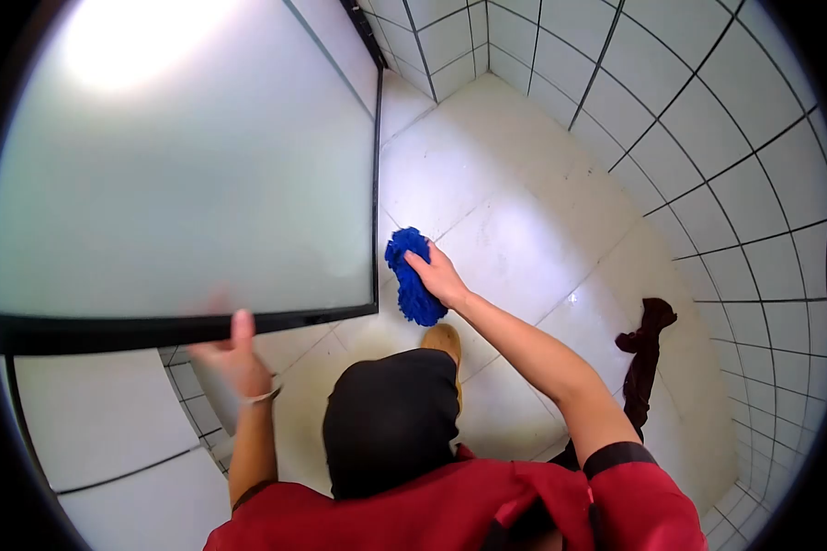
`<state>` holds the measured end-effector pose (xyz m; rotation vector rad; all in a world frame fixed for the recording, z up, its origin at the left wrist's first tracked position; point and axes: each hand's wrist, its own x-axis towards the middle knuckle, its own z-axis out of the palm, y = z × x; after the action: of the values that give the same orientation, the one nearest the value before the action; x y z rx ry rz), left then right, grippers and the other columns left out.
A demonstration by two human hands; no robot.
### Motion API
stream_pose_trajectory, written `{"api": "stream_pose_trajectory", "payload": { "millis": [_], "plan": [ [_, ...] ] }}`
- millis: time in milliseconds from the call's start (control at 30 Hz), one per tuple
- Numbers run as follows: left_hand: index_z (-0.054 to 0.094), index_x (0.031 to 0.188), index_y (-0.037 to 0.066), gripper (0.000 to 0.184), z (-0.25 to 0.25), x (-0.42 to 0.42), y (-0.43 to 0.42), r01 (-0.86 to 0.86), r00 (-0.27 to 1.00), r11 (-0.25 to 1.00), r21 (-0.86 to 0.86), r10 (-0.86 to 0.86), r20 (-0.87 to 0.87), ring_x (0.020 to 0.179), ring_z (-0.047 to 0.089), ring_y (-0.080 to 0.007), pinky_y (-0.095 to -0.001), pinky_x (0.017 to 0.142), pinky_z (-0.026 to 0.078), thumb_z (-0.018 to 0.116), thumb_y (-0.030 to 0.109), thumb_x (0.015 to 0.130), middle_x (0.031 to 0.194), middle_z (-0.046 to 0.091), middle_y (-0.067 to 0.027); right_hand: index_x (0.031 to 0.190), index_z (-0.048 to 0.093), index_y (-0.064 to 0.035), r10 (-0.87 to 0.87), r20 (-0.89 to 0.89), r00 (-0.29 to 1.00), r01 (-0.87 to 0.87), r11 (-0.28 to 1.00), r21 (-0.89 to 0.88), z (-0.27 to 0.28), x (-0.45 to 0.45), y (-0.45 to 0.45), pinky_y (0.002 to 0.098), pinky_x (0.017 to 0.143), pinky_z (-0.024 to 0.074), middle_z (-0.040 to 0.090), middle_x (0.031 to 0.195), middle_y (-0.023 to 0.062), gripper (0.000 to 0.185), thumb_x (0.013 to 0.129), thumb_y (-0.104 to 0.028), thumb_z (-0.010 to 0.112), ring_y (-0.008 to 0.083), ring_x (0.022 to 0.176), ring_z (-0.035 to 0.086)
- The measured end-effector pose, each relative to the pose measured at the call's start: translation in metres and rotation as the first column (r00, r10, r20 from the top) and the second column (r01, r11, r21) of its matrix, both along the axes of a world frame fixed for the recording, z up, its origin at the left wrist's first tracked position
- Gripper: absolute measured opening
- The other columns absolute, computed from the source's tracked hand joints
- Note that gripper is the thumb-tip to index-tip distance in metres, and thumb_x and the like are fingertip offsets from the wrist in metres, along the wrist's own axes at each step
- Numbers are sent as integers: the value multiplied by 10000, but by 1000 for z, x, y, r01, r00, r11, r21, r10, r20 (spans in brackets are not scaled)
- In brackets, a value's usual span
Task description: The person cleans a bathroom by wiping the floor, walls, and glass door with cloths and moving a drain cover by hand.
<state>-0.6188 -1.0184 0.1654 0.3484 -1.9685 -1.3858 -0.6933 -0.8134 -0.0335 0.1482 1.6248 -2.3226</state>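
Observation:
A fluffy blue chenille cleaning mitt (412,275) is held in my right hand (439,275), thumb on top, just above the pale floor and close to the door's corner. To the left stands a frosted glass door (184,202) with a black frame. My left hand (237,360) is at the frame's near edge, its thumb over the black strip. Its other fingers are blurred and partly behind the edge, with a faint shape showing through the glass. A thin band circles the left wrist.
Pale floor tiles (524,230) reflect light and carry small specks. White tiled walls (689,119) with dark grout curve round the right and back. A crumpled dark maroon cloth (646,354) lies on the floor at right. My shoe (445,342) is just below the mitt.

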Motion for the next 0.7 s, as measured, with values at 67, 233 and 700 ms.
{"api": "stream_pose_trajectory", "payload": {
  "millis": [67,233,700],
  "plan": [
    [381,1158,-9,376,50,-13,5,-16,973,1000,9,18,-231,1010,473,-194,-315,850,421,523,-4,810,1156,465,-135,1185,438,-9,56,-215,975,-21,987,159,19,-34,-13,286,771,443,594,977,123,440,841,-264,542,172,854,567],
    [403,1181,-25,413,32,-5,-47,-10,935,951,310,119,-335,909,504,-233,-342,799,432,558,20,801,1060,496,-155,1217,430,-55,109,-653,749,37,978,205,144,-138,-53,360,903,371,503,1145,170,475,810,-263,562,311,1064,466],
    [475,1162,15,551,26,-25,-90,-390,841,865,317,474,-259,1113,415,-260,-423,960,316,506,445,818,1212,450,-126,1297,280,-5,0,-515,857,229,895,382,33,-286,-114,367,1043,210,306,1315,228,596,740,-58,486,363,1248,260]
  ]
}}
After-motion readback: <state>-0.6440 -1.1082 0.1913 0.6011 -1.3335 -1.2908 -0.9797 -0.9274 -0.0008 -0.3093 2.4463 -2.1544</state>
